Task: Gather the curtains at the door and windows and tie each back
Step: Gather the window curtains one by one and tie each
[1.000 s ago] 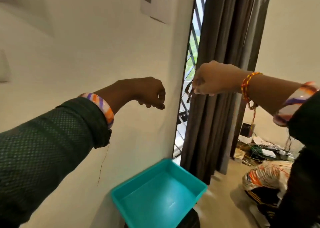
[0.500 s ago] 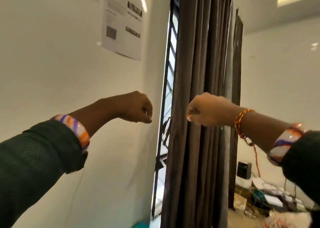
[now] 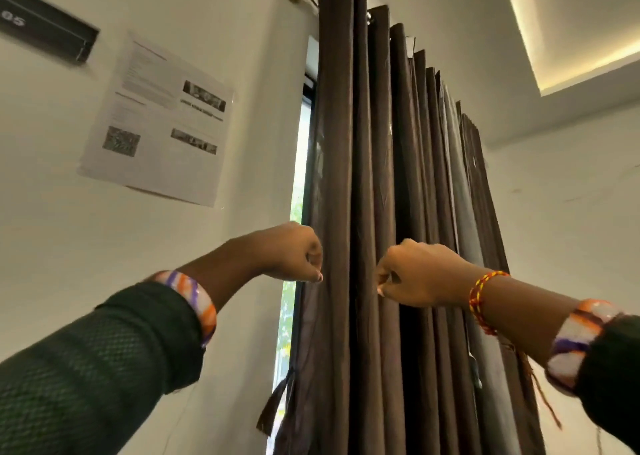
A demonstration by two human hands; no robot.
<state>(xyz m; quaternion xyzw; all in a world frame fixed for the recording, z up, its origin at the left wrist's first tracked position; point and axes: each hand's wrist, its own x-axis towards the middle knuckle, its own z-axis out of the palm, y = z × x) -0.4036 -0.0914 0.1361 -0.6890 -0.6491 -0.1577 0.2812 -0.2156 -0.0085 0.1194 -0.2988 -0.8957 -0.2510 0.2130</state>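
Two hands are raised in front of a dark brown curtain (image 3: 363, 177), seen from below. Far left, a dark plate (image 3: 45, 35) with pale digits sits high on the white wall (image 3: 69, 212), and beside it a printed paper sheet (image 3: 156, 118) with small pictures is stuck flat to the wall. Below these, a dark green sleeve (image 3: 86, 368) ends at a wristband (image 3: 194, 298) striped orange, purple and white. The left hand (image 3: 291, 252) is curled into a fist, its grip closed, with the knuckles right at the curtain's left edge; whether it pinches any cloth or cord cannot be told. Behind that edge a narrow strip of bright window (image 3: 294, 246) shows, with green outside. Lower down, a dark tie strip (image 3: 273, 406) hangs loose from the curtain's left edge. The curtain hangs in tight upright folds from the top of the view to the bottom, gathered close together between the window strip and the right-hand wall. The right hand (image 3: 415, 274) is also fisted in front of the middle folds, grip closed with thumb and forefinger pressed together; what it grips, if anything, is too small to tell. Its wrist carries a red and yellow thread (image 3: 481, 298), then a second striped band (image 3: 578, 340). Above right, a lit recess (image 3: 571, 39) glows in the ceiling.
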